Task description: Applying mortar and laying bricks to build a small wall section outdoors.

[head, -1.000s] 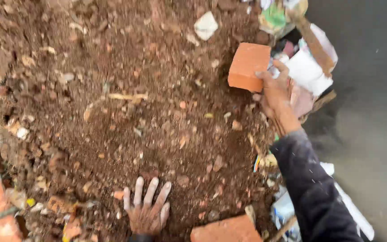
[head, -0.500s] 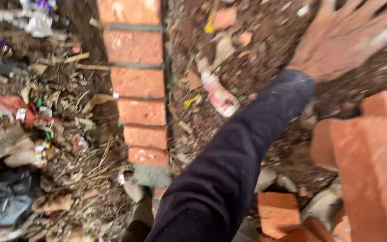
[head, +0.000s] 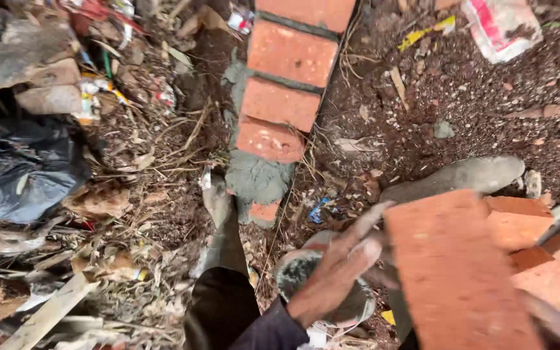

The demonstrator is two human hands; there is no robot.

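1. Head view looks down on a person's left hand (head: 335,275), fingers spread and pressed flat against the near side of a red brick (head: 455,272) held low at the right.
2. Whether the right hand is on that brick I cannot tell; it does not show.
3. Under the hand sits a round pan of grey mortar (head: 299,272) on the soil.
4. A low course of laid bricks (head: 286,71) runs up the middle, ending in a wet mortar patch (head: 257,178).
5. Loose bricks (head: 552,253) lie at the right; black plastic sheeting (head: 21,175) and dry litter at the left.
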